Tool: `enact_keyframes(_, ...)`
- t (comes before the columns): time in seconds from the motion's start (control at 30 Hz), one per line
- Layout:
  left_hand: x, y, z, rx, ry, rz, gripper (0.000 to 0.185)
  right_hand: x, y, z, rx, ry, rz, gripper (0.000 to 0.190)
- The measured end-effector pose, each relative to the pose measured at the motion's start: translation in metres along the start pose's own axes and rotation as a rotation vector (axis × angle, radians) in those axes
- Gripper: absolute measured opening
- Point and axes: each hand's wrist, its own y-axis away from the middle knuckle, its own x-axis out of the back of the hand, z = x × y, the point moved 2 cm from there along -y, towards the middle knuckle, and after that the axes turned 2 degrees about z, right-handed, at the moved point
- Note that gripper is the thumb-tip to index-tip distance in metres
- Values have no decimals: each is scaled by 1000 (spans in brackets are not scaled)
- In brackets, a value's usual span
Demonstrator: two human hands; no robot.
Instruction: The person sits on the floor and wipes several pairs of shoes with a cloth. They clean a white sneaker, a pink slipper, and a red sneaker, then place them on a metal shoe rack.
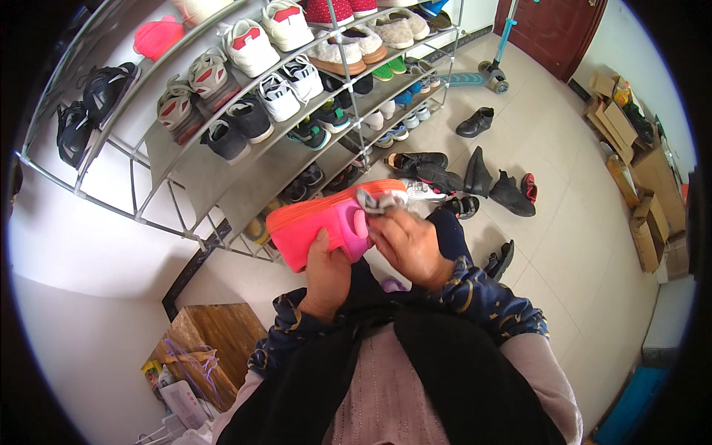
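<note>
My left hand (328, 276) grips a bright pink shoe (303, 236) with an orange sole, its thumb on the pink side. The shoe lies on its side, toward the shoe rack. My right hand (409, 245) is at the shoe's right end, with a crumpled grey cloth (380, 201) pinched at its fingers against the sole's edge. The fingers are slightly blurred and partly hide that end of the shoe. Just beyond the cloth, a white sneaker (424, 189) lies on the floor.
A metal shoe rack (245, 167) full of shoes stands ahead and to the left. Black boots (512, 194) and other loose shoes lie on the tiles. Cardboard boxes (648, 222) line the right wall. A wooden cabinet (222, 334) is at lower left, a scooter (467, 79) near the door.
</note>
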Motion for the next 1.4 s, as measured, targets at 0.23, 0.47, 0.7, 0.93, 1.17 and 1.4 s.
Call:
enact_keyframes(0.23,11,-5,12,35,223,105,46,-5,48,20,-226,-33,-48,21)
enact_keyframes(0.47,13,-7,-1,196,353,73,49,17,-3,-4,-47,29,189,30)
enact_keyframes(0.7,18,-6,7,108,154,135,48,5,11,91,-452,320,152,18)
enact_keyframes(0.93,16,-17,6,205,397,132,45,2,50,70,-891,-461,-223,31)
enact_keyframes(1.17,4,-14,2,270,122,-58,46,-1,31,55,-731,-556,-202,42)
enact_keyframes(1.4,2,-4,-4,304,-92,-74,50,-9,33,66,-760,-638,-50,40)
